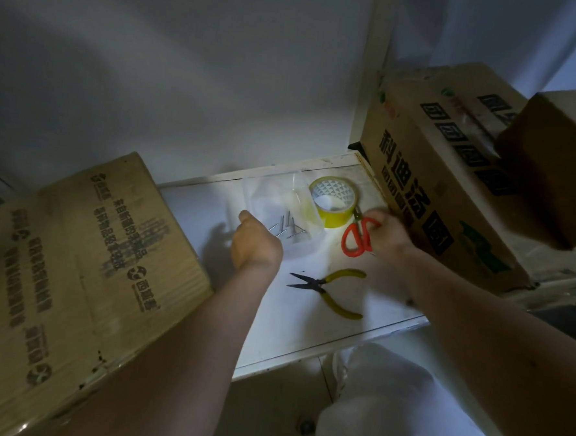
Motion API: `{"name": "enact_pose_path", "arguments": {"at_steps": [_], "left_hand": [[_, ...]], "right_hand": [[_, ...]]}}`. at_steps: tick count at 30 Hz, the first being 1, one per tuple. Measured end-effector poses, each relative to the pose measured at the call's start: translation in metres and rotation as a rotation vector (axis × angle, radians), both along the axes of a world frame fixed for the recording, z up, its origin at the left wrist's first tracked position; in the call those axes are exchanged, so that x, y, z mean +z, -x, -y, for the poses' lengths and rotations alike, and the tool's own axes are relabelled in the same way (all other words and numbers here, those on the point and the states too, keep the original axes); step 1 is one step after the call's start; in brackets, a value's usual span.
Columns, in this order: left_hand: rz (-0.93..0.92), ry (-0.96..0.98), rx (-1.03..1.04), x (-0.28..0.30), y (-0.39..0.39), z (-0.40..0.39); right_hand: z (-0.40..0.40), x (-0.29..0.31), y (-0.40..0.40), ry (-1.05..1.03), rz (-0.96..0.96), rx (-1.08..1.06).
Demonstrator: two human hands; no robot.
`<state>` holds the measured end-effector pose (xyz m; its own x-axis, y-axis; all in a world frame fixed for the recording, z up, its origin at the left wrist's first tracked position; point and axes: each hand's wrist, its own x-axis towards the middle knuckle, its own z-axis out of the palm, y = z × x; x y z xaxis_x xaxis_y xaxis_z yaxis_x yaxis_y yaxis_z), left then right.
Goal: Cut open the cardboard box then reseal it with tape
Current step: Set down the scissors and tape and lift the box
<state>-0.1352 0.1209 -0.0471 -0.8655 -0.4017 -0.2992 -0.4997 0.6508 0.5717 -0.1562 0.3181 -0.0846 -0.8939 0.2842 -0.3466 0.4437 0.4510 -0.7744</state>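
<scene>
Dim light obscures the right hand [388,232], whose fingers grasp the red scissors [358,237] at centre right, beside the tape roll [333,200]. The left hand [254,246] is clenched, holding nothing discernible. The cardboard box [74,272] sits lower left, partly cut off.

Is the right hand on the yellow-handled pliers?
No, the right hand is at the red scissors; the yellow-handled pliers lie untouched nearer the table's front edge.
</scene>
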Motion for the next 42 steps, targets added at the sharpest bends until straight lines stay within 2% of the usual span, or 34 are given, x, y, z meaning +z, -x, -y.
{"name": "enact_pose_path", "arguments": {"at_steps": [6, 9, 12, 14, 18, 21, 24, 27, 29, 36, 42], "left_hand": [[-0.068, 0.096, 0.007, -0.002, 0.004, 0.009], [-0.095, 0.084, 0.023, -0.004, 0.004, 0.01], [-0.084, 0.068, 0.016, -0.003, 0.003, 0.006], [-0.074, 0.043, 0.015, -0.002, 0.003, 0.005], [-0.02, -0.013, 0.003, 0.003, 0.001, 0.002], [0.009, -0.045, -0.011, 0.01, -0.003, -0.001], [0.003, -0.046, -0.04, 0.017, -0.008, -0.002], [-0.022, -0.028, -0.074, 0.027, -0.018, -0.001], [-0.048, -0.006, -0.095, 0.034, -0.026, 0.0], [-0.105, 0.035, -0.24, 0.052, -0.062, 0.004], [-0.125, 0.057, -0.359, 0.058, -0.091, 0.014]], "right_hand": [[0.002, -0.002, 0.003, 0.04, 0.081, 0.06], [0.003, 0.002, 0.002, -0.029, 0.105, 0.137], [0.005, 0.0, 0.001, -0.042, 0.05, 0.171], [0.008, 0.001, -0.001, -0.136, 0.032, 0.184], [0.012, 0.002, -0.002, -0.498, 0.048, 0.247], [0.016, 0.001, -0.008, -0.563, -0.046, 0.164], [0.023, 0.002, -0.026, -0.681, -0.25, 0.385], [0.033, 0.003, -0.055, -0.731, -0.219, 0.793], [0.039, -0.003, -0.068, -0.777, -0.161, 0.94], [0.075, -0.015, -0.077, -0.802, -0.074, 0.728], [0.086, -0.008, -0.066, -0.827, -0.075, 0.742]]}}
